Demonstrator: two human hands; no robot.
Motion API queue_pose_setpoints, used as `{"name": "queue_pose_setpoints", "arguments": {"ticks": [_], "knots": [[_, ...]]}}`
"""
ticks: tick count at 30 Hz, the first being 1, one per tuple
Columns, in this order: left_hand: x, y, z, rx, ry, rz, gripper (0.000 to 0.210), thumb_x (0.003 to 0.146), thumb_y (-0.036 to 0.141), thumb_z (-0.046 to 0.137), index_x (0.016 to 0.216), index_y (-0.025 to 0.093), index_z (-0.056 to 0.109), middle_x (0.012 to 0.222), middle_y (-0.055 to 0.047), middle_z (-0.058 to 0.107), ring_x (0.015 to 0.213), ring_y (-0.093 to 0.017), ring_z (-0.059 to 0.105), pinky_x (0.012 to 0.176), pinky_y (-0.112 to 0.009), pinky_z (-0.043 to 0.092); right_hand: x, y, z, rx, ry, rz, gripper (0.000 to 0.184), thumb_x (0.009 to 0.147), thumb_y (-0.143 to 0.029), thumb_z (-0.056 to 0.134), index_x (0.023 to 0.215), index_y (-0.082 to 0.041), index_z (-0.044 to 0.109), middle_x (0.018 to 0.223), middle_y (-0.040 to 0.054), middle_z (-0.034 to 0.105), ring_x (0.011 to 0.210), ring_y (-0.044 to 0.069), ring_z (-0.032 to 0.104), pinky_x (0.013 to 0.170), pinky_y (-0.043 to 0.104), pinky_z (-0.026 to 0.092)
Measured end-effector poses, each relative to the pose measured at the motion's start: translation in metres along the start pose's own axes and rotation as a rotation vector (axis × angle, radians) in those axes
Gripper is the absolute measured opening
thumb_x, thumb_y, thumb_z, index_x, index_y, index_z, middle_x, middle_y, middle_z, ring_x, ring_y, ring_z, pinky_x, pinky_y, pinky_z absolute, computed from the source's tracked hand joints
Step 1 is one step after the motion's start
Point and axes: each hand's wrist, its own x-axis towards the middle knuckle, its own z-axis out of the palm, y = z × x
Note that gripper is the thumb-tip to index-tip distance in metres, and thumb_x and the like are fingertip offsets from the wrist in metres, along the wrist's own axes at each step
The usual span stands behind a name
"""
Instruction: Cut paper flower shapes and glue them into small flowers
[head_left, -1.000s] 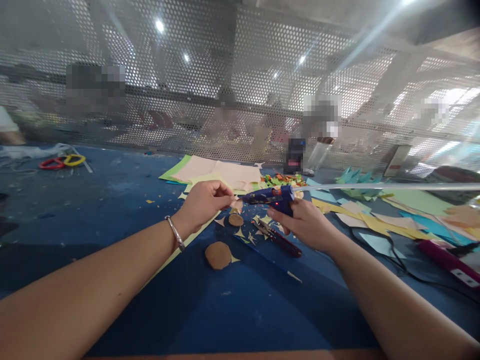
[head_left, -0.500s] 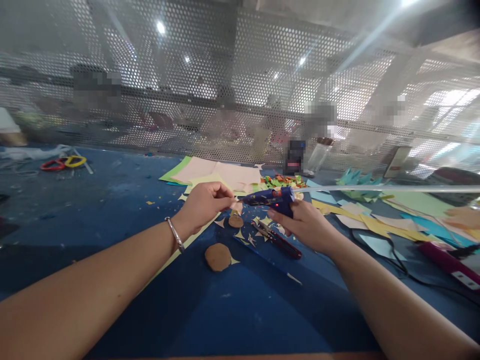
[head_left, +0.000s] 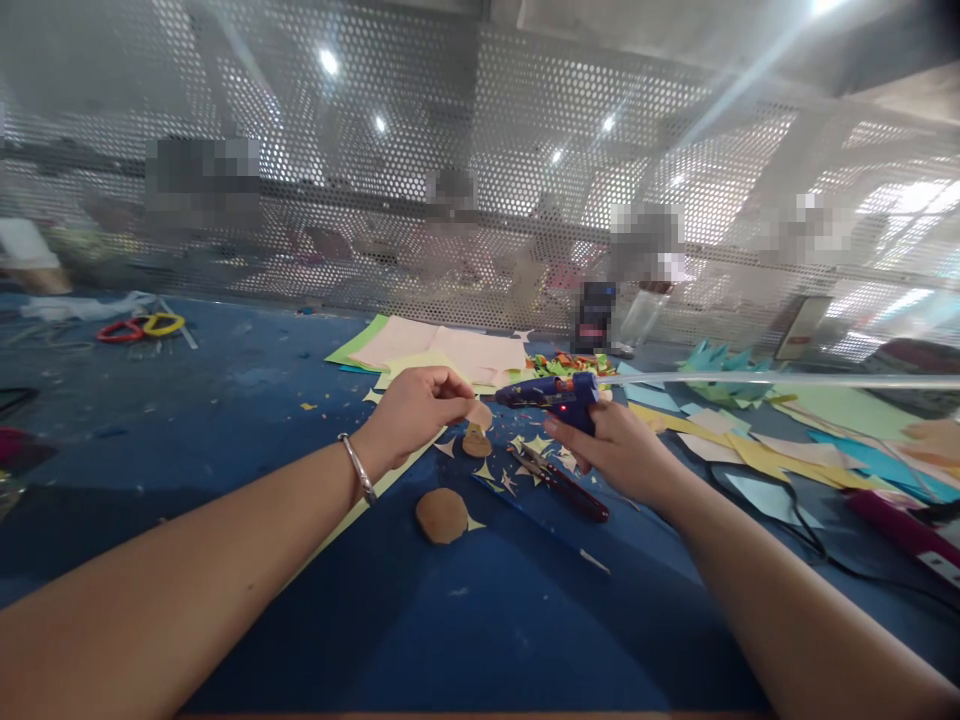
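My left hand (head_left: 416,415), with a silver bangle at the wrist, pinches a small pale pink piece of paper (head_left: 480,413) between thumb and fingers. Wrapped round the handle of a blue glue gun (head_left: 551,393) is my right hand (head_left: 622,445). A long clear glue stick (head_left: 750,379) runs out of the gun's back, and its nozzle points at the paper piece with a small gap between. Just below the paper lies a small brown disc (head_left: 476,446). A larger brown disc (head_left: 442,516) rests nearer to me on the blue table (head_left: 465,630).
Red-handled pliers or snips (head_left: 577,495) and a thin blue stick (head_left: 536,523) lie among paper scraps. Paper sheets (head_left: 442,345) are stacked behind. Coloured strips (head_left: 735,445), a black cable (head_left: 825,553) and a purple power strip (head_left: 900,530) are at right, scissors (head_left: 142,327) at far left.
The glue gun's nozzle has drawn back slightly to the right, away from the paper piece. More of the paper now shows at my left fingertips. The whole view has shifted a little.
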Motion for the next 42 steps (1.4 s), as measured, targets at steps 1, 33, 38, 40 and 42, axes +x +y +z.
{"name": "queue_pose_setpoints", "arguments": {"ticks": [1, 33, 38, 40, 42], "knots": [[0.0, 0.001, 0.0, -0.01, -0.003, -0.003, 0.008, 0.073, 0.019, 0.074, 0.08, 0.015, 0.071, 0.071, -0.002, 0.066, 0.064, -0.012, 0.058, 0.062, -0.025, 0.046, 0.0, 0.001, 0.0, 0.03, 0.006, 0.008, 0.049, 0.093, -0.048, 0.054, 0.051, -0.023, 0.048, 0.045, 0.0001, 0.056, 0.043, 0.014, 0.053, 0.05, 0.028, 0.039], [-0.018, 0.029, 0.013, -0.385, -0.077, -0.205, 0.006, 0.072, 0.015, 0.075, 0.077, 0.015, 0.071, 0.075, -0.003, 0.071, 0.067, -0.012, 0.063, 0.064, -0.025, 0.049, 0.009, 0.031, 0.003, 0.497, -0.018, 0.463, 0.031, 0.082, -0.043, 0.073, 0.07, -0.019, 0.057, 0.052, -0.0019, 0.06, 0.035, 0.012, 0.055, 0.031, 0.02, 0.037], [-0.022, 0.03, 0.015, -0.473, -0.09, -0.124, 0.011, 0.07, 0.014, 0.077, 0.078, 0.015, 0.07, 0.076, 0.0, 0.069, 0.067, -0.01, 0.061, 0.064, -0.024, 0.048, 0.01, 0.026, 0.002, 0.7, 0.047, 0.353, 0.033, 0.079, -0.046, 0.075, 0.078, -0.018, 0.058, 0.063, -0.0017, 0.065, 0.044, 0.01, 0.057, 0.042, 0.022, 0.044], [-0.022, 0.03, 0.015, -0.503, -0.092, -0.106, 0.012, 0.07, 0.015, 0.078, 0.079, 0.015, 0.07, 0.077, 0.0, 0.069, 0.068, -0.01, 0.061, 0.065, -0.024, 0.048, 0.009, 0.024, 0.001, 0.797, 0.106, 0.293, 0.036, 0.074, -0.046, 0.079, 0.079, -0.019, 0.056, 0.063, -0.0032, 0.064, 0.045, 0.01, 0.056, 0.044, 0.022, 0.044], [-0.021, 0.03, 0.015, -0.531, -0.096, -0.118, 0.013, 0.071, 0.015, 0.079, 0.08, 0.014, 0.07, 0.08, -0.001, 0.07, 0.071, -0.01, 0.063, 0.066, -0.024, 0.048, 0.008, 0.021, -0.001, 0.853, 0.177, 0.243, 0.038, 0.072, -0.044, 0.082, 0.082, -0.02, 0.055, 0.061, -0.0057, 0.061, 0.046, 0.009, 0.054, 0.045, 0.021, 0.042]]}}
